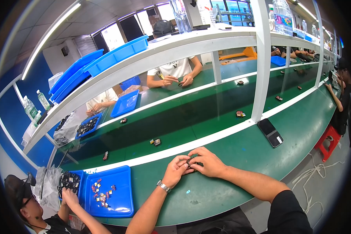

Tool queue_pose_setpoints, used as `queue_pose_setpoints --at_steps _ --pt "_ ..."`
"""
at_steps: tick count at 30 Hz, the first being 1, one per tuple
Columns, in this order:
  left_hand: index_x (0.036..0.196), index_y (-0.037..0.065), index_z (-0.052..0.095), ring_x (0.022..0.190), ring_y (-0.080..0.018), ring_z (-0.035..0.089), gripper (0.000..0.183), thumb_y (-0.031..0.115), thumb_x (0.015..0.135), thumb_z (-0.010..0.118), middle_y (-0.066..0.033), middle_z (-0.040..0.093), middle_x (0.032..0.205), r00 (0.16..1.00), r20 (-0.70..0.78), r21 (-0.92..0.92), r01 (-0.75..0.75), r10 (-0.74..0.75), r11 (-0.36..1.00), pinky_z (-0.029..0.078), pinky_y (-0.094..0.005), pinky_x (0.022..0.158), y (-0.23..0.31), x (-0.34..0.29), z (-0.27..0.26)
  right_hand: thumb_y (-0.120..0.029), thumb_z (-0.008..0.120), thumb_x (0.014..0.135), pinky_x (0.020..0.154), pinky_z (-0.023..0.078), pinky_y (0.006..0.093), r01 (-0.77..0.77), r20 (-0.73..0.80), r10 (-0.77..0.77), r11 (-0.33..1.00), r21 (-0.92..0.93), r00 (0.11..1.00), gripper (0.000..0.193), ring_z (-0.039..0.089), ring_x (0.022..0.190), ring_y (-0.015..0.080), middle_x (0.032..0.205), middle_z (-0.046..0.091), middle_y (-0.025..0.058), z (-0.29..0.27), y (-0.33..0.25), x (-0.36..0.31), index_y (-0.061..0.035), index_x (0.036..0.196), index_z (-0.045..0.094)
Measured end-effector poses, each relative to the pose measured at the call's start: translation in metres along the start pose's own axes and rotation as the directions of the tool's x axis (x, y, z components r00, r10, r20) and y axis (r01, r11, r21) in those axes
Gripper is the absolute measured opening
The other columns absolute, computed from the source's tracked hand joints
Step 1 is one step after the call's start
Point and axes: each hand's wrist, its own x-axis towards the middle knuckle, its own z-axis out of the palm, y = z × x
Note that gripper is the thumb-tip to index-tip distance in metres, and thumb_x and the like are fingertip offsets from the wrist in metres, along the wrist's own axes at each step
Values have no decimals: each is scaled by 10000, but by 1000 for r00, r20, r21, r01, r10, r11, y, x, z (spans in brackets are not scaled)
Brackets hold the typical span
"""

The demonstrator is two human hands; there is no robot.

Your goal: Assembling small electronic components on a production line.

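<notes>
My left hand (pixel 176 170), with a metal watch on its wrist, and my right hand (pixel 209 163) meet over the green worktop (pixel 226 150). The fingers of both are closed around a small dark part (pixel 189 164). Most of that part is covered by my fingertips, so its exact kind does not show. To the left of my left forearm lies a shallow blue tray (pixel 123 206) with several small red, yellow and silver pieces (pixel 102 198) scattered in it. A black phone (pixel 267 129) rests on the worktop beyond my right hand.
Ahead runs a dark green conveyor belt (pixel 199 126) carrying small assemblies (pixel 156 142), edged by a white rail. A white post (pixel 261 62) rises from it to an overhead shelf. At left, a co-worker's hand (pixel 69 197) reaches into a bin of black parts (pixel 68 179). More people sit opposite.
</notes>
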Motion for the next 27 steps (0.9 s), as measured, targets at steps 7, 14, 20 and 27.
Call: queue_pose_setpoints --at_steps 7,14,20,27 --pt "1235 -7 451 1071 -228 627 260 2 976 470 -161 603 1161 1000 -16 -4 -3 3 1000 550 -367 938 1 0 1 -112 709 795 920 474 367 -50 -13 51 997 52 999 169 543 1112 254 1151 612 52 8 0 -3 -94 963 717" --pt "1226 -5 459 1053 -229 637 255 -3 972 479 -156 627 1128 999 -40 -14 -7 7 1000 555 -368 929 1 0 3 -107 710 796 917 475 372 -74 -52 78 995 71 996 172 540 1118 256 1147 620 48 12 -1 -4 -99 967 726" --pt "1196 3 472 1042 -222 642 230 -15 967 485 -156 628 1137 997 -49 -42 -57 55 997 562 -363 916 -4 -1 2 -102 699 799 928 474 363 -51 -64 56 995 85 996 185 518 1152 262 1173 600 57 13 -4 -4 -101 983 723" --pt "1171 12 478 1052 -226 639 215 -22 960 496 -156 624 1161 992 -110 -31 -69 65 997 570 -364 897 -8 0 -4 -63 705 769 939 467 381 46 -130 -47 999 -9 990 187 518 1152 283 1169 592 85 13 -16 -2 -71 956 706"
